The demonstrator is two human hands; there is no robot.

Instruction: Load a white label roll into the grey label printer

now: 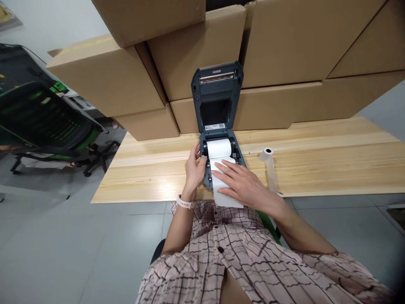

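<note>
A dark grey label printer (218,93) stands on the wooden table with its lid tipped back. Inside it sits a white paper roll (219,148), and a paper strip (224,192) runs from the roll over the printer's front and past the table edge. My left hand (194,168) grips the printer's left side, thumb at the inner edge and fingers along the outside. Flat on the paper strip lies my right hand (236,179), its fingers stretched out and a little apart, covering part of the strip and the printer's front right.
Large cardboard boxes (284,46) are stacked along the back of the table (332,156). To the printer's right stands a small paper roll (267,153) with a loose, partly unrolled tail. An office chair (47,114) is on the floor at left, near another person's foot.
</note>
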